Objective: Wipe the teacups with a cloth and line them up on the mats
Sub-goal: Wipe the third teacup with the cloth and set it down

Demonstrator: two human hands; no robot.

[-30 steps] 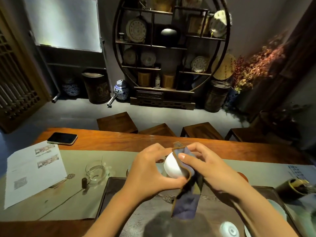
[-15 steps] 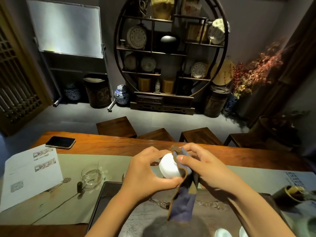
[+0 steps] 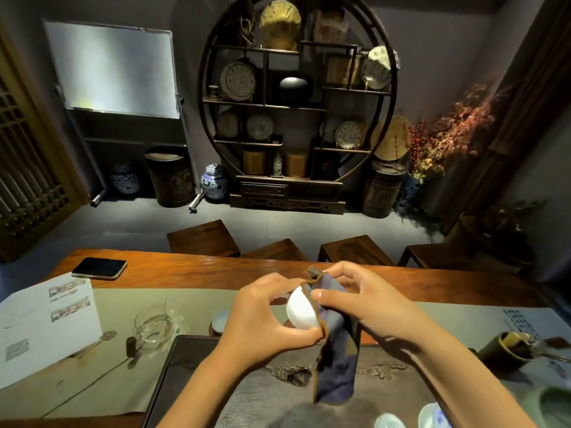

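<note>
My left hand (image 3: 265, 316) grips a white teacup (image 3: 301, 312) above the dark tea tray (image 3: 191, 375). My right hand (image 3: 349, 295) pinches a dark blue cloth (image 3: 336, 366) with a brown edge against the cup's right side; the cloth hangs down over the tray. Another small white cup (image 3: 221, 319) stands on a round brown mat (image 3: 213, 329) just left of my left hand. Two more cups (image 3: 390, 421) sit at the bottom right edge of the view.
A glass pitcher (image 3: 154, 327) and a small dark stopper (image 3: 131, 345) stand left of the tray on the pale green runner (image 3: 108, 375). Papers (image 3: 46, 325) and a phone (image 3: 99, 268) lie far left. A dark cup with tools (image 3: 506, 347) is at right. Wooden stools stand behind the table.
The teacup has turned slightly in my hands and the cloth has shifted along its side. The view has tilted up a little; both hands stay above the tray.
</note>
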